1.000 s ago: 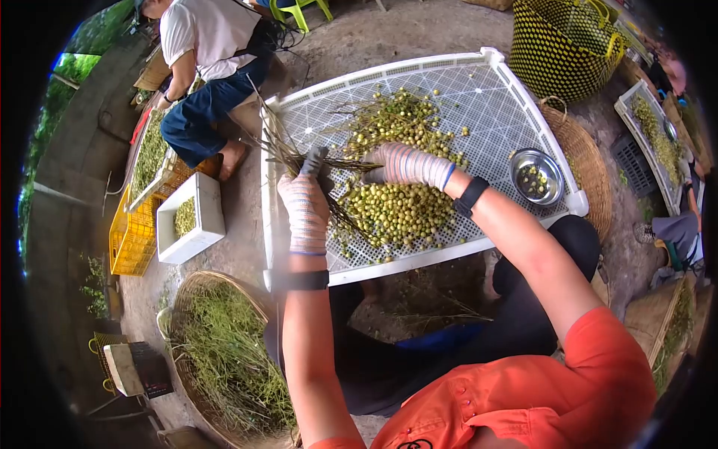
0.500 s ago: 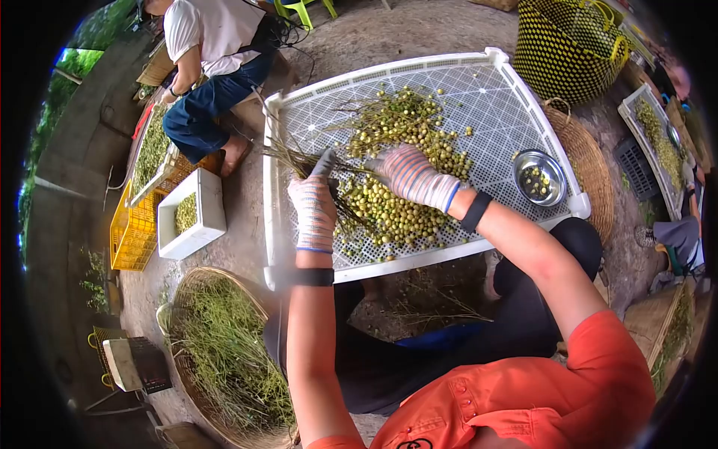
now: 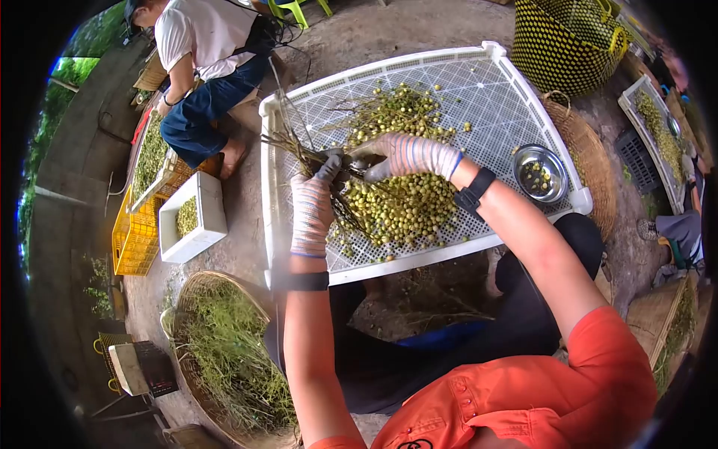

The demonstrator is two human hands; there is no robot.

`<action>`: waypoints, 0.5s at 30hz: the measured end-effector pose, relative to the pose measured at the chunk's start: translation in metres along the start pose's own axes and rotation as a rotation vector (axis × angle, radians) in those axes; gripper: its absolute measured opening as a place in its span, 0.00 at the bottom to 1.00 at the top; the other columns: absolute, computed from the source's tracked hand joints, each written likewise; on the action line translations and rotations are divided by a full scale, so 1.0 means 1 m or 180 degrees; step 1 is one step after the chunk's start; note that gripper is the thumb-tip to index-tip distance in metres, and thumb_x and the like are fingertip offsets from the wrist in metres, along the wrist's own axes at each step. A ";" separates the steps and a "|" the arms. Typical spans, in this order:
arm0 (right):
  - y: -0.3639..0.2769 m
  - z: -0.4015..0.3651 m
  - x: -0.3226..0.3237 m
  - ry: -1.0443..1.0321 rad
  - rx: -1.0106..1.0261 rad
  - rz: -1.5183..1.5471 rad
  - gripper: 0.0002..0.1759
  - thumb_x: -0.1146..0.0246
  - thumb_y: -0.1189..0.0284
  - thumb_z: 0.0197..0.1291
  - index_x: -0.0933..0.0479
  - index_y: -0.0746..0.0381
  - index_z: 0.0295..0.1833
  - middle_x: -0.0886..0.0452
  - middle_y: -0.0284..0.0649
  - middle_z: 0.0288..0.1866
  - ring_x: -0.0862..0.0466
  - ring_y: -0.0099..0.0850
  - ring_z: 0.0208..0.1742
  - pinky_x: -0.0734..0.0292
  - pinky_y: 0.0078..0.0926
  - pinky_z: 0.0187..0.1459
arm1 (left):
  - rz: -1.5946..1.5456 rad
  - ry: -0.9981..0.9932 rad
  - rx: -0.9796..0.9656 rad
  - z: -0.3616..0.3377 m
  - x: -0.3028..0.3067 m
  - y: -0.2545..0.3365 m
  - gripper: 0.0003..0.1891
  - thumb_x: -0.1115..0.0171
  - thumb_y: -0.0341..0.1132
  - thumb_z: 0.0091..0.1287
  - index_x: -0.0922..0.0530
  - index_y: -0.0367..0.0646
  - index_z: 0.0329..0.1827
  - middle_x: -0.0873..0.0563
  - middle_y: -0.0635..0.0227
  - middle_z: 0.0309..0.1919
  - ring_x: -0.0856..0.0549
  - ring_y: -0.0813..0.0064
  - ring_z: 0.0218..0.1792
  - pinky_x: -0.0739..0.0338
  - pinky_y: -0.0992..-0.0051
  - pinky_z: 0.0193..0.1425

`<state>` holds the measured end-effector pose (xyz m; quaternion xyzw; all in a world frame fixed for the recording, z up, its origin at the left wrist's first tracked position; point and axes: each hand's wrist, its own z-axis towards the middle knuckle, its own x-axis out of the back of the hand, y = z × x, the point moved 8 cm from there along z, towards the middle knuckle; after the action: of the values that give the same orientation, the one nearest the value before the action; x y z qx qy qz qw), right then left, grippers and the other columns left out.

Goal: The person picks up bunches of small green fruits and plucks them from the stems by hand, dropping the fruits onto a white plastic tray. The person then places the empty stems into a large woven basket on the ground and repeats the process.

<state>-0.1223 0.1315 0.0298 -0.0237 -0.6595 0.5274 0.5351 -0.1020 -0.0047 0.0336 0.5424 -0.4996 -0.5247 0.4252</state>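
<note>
My left hand (image 3: 313, 202), in a striped glove with grey fingertips, is closed round a bundle of thin brown stems (image 3: 288, 147) over the left part of a white mesh tray (image 3: 497, 90). Close beside it, my right hand (image 3: 407, 156), gloved the same way, has its thumb and fingers bent around the stems just right of the left fingertips. Small round yellow-green fruits (image 3: 407, 217) lie heaped under and in front of both hands, with more twigs at the far side of the heap. A metal bowl (image 3: 540, 173) holding a few fruits rests at the tray's right side.
A basket of green stems (image 3: 232, 352) stands at lower left. Beyond it are a white box (image 3: 213, 217) and a yellow crate (image 3: 134, 243). A seated person (image 3: 206, 45) works at upper left. A black-and-yellow basket (image 3: 557, 45) is at upper right, near a woven basket (image 3: 594, 157).
My right hand has moved left from above the fruits to the stems beside my left hand. The seated person's head has come further into view.
</note>
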 end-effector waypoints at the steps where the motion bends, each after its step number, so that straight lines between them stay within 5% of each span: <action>1: 0.006 0.001 -0.009 -0.0251 -0.0248 0.0067 0.27 0.36 0.62 0.53 0.30 0.52 0.60 0.21 0.40 0.51 0.20 0.32 0.46 0.28 0.26 0.51 | -0.0058 -0.0056 -0.0080 -0.002 -0.003 0.002 0.11 0.35 0.37 0.58 0.19 0.40 0.40 0.14 0.69 0.31 0.19 0.81 0.28 0.28 0.84 0.31; 6: 0.014 -0.003 -0.015 -0.0549 -0.0648 -0.0272 0.19 0.38 0.65 0.54 0.25 0.52 0.53 0.19 0.36 0.47 0.20 0.34 0.44 0.26 0.28 0.46 | 0.0228 -0.0080 -0.0184 -0.005 -0.003 0.008 0.11 0.35 0.36 0.59 0.19 0.39 0.38 0.14 0.67 0.31 0.19 0.81 0.27 0.28 0.83 0.30; 8: 0.023 0.001 -0.014 -0.0070 0.0007 -0.0990 0.17 0.43 0.57 0.55 0.21 0.58 0.39 0.19 0.45 0.32 0.20 0.44 0.36 0.26 0.35 0.41 | 0.0107 -0.0021 -0.0135 -0.002 -0.004 0.001 0.11 0.36 0.36 0.59 0.19 0.38 0.39 0.14 0.66 0.32 0.19 0.81 0.27 0.29 0.83 0.30; 12: 0.019 -0.008 -0.013 -0.0131 0.0270 -0.1327 0.16 0.44 0.58 0.55 0.21 0.59 0.38 0.19 0.45 0.32 0.20 0.43 0.36 0.26 0.38 0.41 | -0.0156 -0.0022 -0.0024 0.000 -0.005 -0.012 0.10 0.36 0.34 0.59 0.20 0.39 0.41 0.14 0.65 0.32 0.18 0.79 0.25 0.29 0.82 0.28; 15: 0.029 -0.026 -0.003 -0.0623 -0.0899 -0.1454 0.17 0.44 0.57 0.55 0.22 0.58 0.40 0.19 0.45 0.33 0.19 0.44 0.36 0.25 0.39 0.40 | -0.0174 0.0302 -0.0142 -0.001 0.007 0.010 0.10 0.34 0.36 0.58 0.20 0.41 0.39 0.14 0.67 0.31 0.19 0.79 0.26 0.30 0.81 0.28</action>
<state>-0.1174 0.1603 0.0039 0.1021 -0.7633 0.2958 0.5653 -0.1020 -0.0135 0.0421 0.5706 -0.4521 -0.5209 0.4458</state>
